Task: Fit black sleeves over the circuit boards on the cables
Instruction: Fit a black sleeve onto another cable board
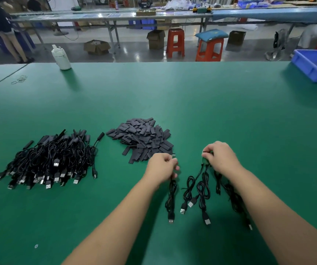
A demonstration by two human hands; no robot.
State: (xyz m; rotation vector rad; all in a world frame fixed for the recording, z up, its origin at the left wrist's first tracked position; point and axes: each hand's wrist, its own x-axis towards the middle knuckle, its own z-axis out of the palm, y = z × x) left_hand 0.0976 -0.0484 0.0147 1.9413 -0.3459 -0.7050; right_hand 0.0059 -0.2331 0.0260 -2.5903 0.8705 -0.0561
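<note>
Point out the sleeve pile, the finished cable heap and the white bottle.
sleeve pile point(142, 139), head view, middle of pile
finished cable heap point(54, 159), head view, tangled middle
white bottle point(62, 58), head view, body

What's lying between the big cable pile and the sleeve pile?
One sleeved cable end pokes into the gap between cable pile and sleeve pile; otherwise bare green mat, head view.

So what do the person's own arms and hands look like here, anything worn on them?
Both forearms are bare as far as the frame shows: no sleeves in view. The left hand and right hand wear no gloves, and no watch, strap or ring shows. The fingers are partly hidden, so small items cannot be ruled out.
</note>
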